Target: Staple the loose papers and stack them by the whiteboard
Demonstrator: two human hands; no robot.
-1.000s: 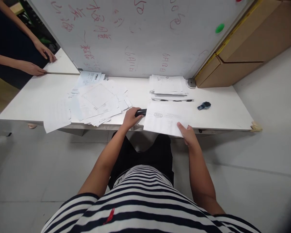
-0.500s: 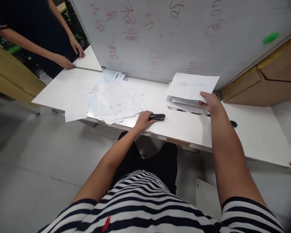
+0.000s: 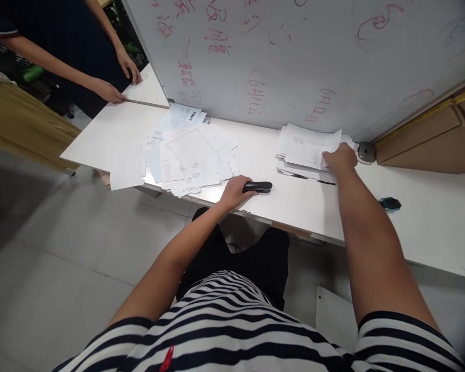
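My left hand [image 3: 235, 193] is closed around one end of a black stapler [image 3: 260, 187], which lies along the front part of the white table [image 3: 294, 201]. Further right, my right hand [image 3: 341, 157] grips the right edge of the top sheets on a stack of papers [image 3: 306, 144]; its fingertips are partly hidden. The upper sheet curls up a little at that edge. To the left of the stapler spreads a messy pile of loose papers [image 3: 189, 155], and one sheet [image 3: 127, 168] hangs over the table's front edge.
A whiteboard [image 3: 263, 62] with red writing rises behind the table. Cardboard [image 3: 430, 134] leans at the right, near a small grey device [image 3: 367, 152]. A dark blue object [image 3: 390, 203] lies beyond my right forearm. At far left, another person's hands [image 3: 108, 90] rest on a board.
My right hand has lowered the top papers onto the stack and its fingers have turned inward over the edge. The left hand keeps its hold on the stapler. The view has shifted slightly.
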